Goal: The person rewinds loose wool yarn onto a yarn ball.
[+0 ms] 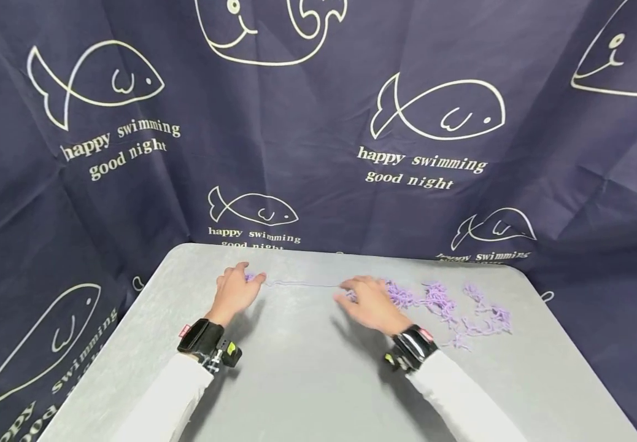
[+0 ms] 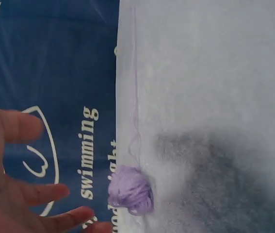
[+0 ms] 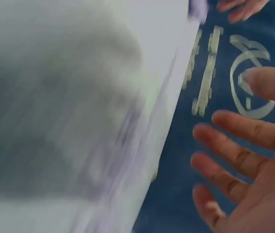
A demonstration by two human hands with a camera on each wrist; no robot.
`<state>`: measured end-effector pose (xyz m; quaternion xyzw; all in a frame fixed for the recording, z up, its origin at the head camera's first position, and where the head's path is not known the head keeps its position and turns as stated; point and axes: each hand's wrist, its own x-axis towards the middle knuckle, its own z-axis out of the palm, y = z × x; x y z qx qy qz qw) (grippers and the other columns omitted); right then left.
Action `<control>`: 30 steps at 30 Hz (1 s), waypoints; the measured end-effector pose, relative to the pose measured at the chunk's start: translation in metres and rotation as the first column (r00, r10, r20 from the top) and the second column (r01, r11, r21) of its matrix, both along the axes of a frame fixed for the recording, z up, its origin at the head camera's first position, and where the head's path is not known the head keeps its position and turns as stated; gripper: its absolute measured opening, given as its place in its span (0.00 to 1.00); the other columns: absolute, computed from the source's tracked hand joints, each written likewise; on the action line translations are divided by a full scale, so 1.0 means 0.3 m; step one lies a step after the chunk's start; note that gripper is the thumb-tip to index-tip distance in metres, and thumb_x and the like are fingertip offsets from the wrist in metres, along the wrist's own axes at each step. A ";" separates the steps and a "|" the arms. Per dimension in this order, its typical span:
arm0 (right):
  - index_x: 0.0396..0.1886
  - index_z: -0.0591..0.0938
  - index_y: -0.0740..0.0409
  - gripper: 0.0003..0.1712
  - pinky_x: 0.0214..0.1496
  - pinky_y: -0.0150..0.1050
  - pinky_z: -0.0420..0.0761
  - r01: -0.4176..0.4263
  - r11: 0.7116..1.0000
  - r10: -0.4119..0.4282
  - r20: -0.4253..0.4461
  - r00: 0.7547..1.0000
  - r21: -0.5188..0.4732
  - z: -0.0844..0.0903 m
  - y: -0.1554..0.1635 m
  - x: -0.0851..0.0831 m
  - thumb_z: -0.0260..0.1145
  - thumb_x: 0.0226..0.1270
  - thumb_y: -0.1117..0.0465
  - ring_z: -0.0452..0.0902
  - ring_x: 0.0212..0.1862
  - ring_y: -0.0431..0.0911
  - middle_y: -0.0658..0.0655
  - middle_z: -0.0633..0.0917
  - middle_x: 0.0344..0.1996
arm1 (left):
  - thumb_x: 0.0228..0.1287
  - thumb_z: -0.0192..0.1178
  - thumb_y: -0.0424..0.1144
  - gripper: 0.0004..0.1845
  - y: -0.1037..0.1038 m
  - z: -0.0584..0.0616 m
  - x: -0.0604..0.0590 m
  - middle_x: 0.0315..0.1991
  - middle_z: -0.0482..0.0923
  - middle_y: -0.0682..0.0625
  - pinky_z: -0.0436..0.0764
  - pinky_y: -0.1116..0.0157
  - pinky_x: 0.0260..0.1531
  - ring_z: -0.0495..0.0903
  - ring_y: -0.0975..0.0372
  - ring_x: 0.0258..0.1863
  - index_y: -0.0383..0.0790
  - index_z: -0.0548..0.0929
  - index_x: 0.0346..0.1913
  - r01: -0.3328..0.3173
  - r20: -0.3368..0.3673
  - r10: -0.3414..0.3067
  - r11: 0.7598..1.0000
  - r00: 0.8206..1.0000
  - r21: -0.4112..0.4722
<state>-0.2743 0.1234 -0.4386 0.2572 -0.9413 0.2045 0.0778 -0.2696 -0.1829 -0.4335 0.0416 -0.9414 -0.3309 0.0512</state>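
A pale grey table [image 1: 307, 374] is backed by a navy cloth [image 1: 318, 153] printed with white fish outlines and lettering. The left hand [image 1: 237, 290] is placed at a small purple yarn bundle [image 1: 250, 277], partly hidden by the fingers. A thin strand [image 1: 304, 283] is extended toward the right hand [image 1: 372, 302], beside which loose purple yarn [image 1: 439, 299] is spread in clumps.

Matt yarn [image 2: 131, 190] — creased cloth backdrop [image 1: 318, 153]
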 end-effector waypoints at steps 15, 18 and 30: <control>0.42 0.89 0.53 0.11 0.42 0.40 0.82 0.001 0.999 -0.003 0.077 0.997 0.034 -0.066 -0.498 -0.214 0.75 0.61 0.56 0.82 0.38 0.44 0.48 0.86 0.31 | 0.62 0.63 0.46 0.23 -0.043 -0.033 -0.064 0.48 0.79 0.29 0.81 0.42 0.45 0.79 0.37 0.48 0.27 0.79 0.47 -0.097 0.134 0.106 0.993 0.985 -0.070; 0.40 0.90 0.52 0.10 0.44 0.40 0.83 0.015 0.998 -0.019 0.064 0.998 0.060 -0.079 -0.543 -0.228 0.75 0.60 0.55 0.84 0.41 0.46 0.49 0.87 0.33 | 0.62 0.63 0.47 0.18 -0.045 -0.038 -0.068 0.43 0.80 0.32 0.81 0.44 0.41 0.80 0.41 0.44 0.31 0.79 0.37 -0.101 0.166 0.112 0.992 0.980 -0.074; 0.30 0.91 0.46 0.02 0.45 0.41 0.83 0.070 0.996 -0.069 -0.009 0.998 0.058 -0.129 -0.604 -0.248 0.74 0.61 0.57 0.85 0.42 0.48 0.48 0.89 0.34 | 0.62 0.63 0.46 0.18 -0.072 -0.061 -0.081 0.40 0.80 0.32 0.80 0.47 0.36 0.80 0.43 0.39 0.32 0.76 0.37 -0.121 0.165 0.129 0.991 0.978 -0.055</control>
